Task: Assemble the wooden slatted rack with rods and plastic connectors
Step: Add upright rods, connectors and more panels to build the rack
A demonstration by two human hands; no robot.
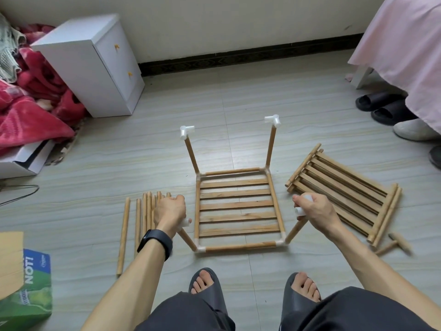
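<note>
A wooden slatted shelf (236, 205) lies flat on the floor in a frame of rods and white corner connectors. Four upright rods rise from its corners. The two far rods carry white plastic connectors, left (186, 131) and right (272, 120). My left hand (170, 211) grips the white connector (185, 222) on top of the near-left rod (188, 240). My right hand (315, 212) grips the white connector (301, 209) on top of the near-right rod (294, 231).
Several loose rods (140, 218) lie left of the shelf. Two more slatted shelves (343, 192) are stacked at the right, with a small wooden mallet (396, 243) beside them. A white cabinet (95, 65), red blankets, a cardboard box and slippers ring the floor. My feet are below.
</note>
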